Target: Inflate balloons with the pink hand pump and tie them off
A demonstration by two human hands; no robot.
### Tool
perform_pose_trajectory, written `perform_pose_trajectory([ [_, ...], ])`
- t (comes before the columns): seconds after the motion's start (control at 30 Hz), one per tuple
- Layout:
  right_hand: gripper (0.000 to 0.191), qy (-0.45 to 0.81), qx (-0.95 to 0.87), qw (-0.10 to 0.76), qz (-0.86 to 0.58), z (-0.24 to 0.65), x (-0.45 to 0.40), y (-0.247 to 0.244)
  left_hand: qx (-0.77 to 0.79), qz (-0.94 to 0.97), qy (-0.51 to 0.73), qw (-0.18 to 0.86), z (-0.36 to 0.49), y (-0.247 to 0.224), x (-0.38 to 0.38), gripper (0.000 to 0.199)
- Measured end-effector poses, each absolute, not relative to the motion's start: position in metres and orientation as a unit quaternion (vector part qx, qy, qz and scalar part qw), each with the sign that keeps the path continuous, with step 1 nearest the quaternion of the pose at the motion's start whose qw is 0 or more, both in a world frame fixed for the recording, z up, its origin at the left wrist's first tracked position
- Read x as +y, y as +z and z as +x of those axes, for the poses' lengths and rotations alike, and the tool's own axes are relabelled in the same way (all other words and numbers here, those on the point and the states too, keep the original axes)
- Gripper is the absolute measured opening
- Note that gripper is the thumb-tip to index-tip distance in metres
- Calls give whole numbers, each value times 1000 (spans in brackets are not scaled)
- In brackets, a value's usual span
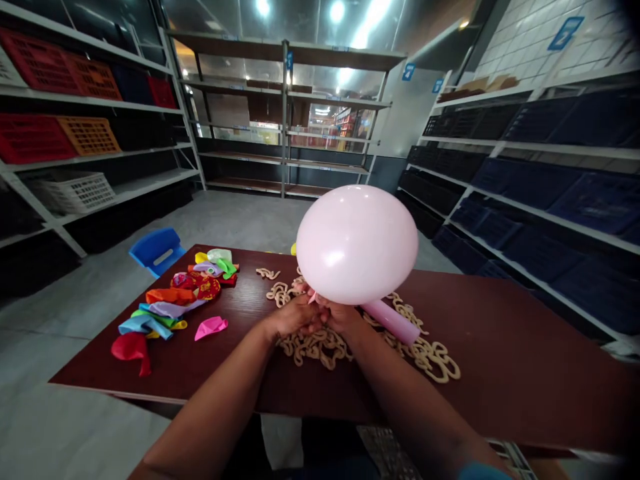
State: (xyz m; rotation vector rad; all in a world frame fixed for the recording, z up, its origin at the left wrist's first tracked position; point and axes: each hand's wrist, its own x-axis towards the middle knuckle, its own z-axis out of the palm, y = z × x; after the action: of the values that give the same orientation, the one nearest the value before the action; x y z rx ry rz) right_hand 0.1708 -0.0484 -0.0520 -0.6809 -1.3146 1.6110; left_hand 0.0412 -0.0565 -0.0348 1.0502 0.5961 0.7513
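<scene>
A large, inflated pale pink balloon (357, 244) rises above both hands near the table's middle. My left hand (295, 316) is closed at the balloon's neck, on its left side. Close against it, my right hand (334, 313) has its fingers curled at the same neck, just under the balloon. A small pink tip of the neck pokes out between the hands. Beneath and around them lie tan, curly cord-like pieces (320, 348). A pink cylinder (393, 321) rests on these pieces to the right of my right hand.
Several uninflated balloons (173, 303) in many colours lie on the left of the dark brown table (500, 347). A blue chair (157, 251) stands beyond the left edge. Shelves with crates line both sides, and a metal rack (284, 120) stands at the back.
</scene>
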Motion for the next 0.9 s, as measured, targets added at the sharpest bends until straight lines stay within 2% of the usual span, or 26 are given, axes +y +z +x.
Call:
perform_pose_trajectory([
  [0.07,35,669,-499,483,-265,169,-48,-53,241,537,297,752,42,-30,-55,28],
  [0.3,31,685,-453,512,-252,167,-47,-46,251,529,416,696,42,-37,-51,23],
  [0.63,35,632,-494,523,-289,163,-47,-42,241,362,412,801,41,-29,-48,19],
  [0.8,48,537,-560,549,-310,167,-44,-45,191,177,547,796,18,-25,-29,19],
  [0.9,37,451,-607,539,-371,169,-41,-52,112,116,623,765,-1,-24,-18,13],
])
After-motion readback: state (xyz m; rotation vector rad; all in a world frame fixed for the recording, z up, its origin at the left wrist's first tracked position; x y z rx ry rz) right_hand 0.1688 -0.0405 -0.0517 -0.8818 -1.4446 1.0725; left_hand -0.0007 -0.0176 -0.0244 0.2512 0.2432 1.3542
